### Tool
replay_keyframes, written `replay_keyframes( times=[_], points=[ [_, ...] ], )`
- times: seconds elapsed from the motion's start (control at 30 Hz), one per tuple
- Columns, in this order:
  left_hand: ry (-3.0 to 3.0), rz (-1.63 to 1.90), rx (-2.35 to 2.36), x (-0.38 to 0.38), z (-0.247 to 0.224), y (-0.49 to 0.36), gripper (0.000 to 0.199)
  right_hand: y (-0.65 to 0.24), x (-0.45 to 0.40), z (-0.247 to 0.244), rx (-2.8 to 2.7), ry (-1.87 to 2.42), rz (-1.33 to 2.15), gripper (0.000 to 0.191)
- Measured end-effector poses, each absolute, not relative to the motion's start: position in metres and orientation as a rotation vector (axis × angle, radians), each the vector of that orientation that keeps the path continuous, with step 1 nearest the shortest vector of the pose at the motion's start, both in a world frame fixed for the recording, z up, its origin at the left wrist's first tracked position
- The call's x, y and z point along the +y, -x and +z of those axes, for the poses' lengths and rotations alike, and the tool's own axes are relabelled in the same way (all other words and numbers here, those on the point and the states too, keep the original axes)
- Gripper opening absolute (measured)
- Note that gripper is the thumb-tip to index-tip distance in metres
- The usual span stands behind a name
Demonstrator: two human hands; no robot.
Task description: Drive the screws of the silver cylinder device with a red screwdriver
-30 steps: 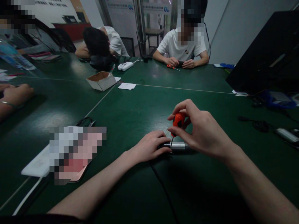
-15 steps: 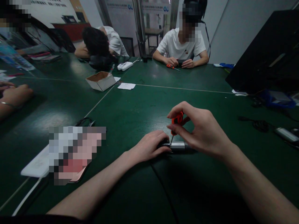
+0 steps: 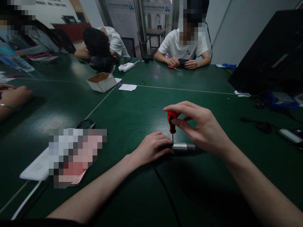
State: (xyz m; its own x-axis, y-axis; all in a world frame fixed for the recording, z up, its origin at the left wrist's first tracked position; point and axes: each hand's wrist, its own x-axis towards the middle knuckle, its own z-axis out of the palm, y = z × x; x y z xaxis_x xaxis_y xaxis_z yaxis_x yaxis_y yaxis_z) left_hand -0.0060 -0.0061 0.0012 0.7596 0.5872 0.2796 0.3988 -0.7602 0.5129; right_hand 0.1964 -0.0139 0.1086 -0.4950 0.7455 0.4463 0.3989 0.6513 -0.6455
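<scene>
A cylindrical tool (image 3: 181,147) with a silver metal collar and dark ends lies on the green table. My left hand (image 3: 153,146) is closed around its left end, which the fingers mostly hide. In my right hand (image 3: 199,124) is a small red and black screwdriver (image 3: 172,123), pinched at the handle between thumb and fingers. The screwdriver stands nearly upright, its tip meeting the cylinder at the left edge of the silver collar. Whether the tip sits in a screw is too small to tell. A black cable (image 3: 165,186) runs from near my left hand toward the front edge.
Left of my forearm lie a white device (image 3: 35,167) with a white cable and a pink phone-like item (image 3: 81,176). Farther off are an open box (image 3: 101,82) and a paper slip (image 3: 127,87). A large black panel (image 3: 267,53) stands right. Other people sit around the table.
The screwdriver has gone from tilted to nearly upright, its handle moving left. My right fingers have shifted left and stretched over the handle top. My left hand stays on the cylinder.
</scene>
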Motion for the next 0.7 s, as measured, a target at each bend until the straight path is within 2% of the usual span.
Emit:
replay_keyframes(
  times=[0.17,0.33,0.53,0.7],
  points=[
    [-2.511,0.644,0.751,-0.006,0.0,0.006,0.026,-0.193,-0.014,0.104,-2.074,0.995,0.444,0.021],
    [-2.547,0.636,0.736,-0.006,0.002,0.006,0.025,-0.193,-0.007,0.096,-1.941,1.024,0.535,0.029],
    [-2.567,0.577,0.747,-0.005,0.005,0.007,0.028,-0.196,-0.003,0.097,-1.988,0.969,0.559,0.022],
    [-2.573,0.594,0.744,-0.005,0.004,0.007,0.03,-0.197,-0.003,0.098,-2.029,0.948,0.537,0.033]
  ],
)
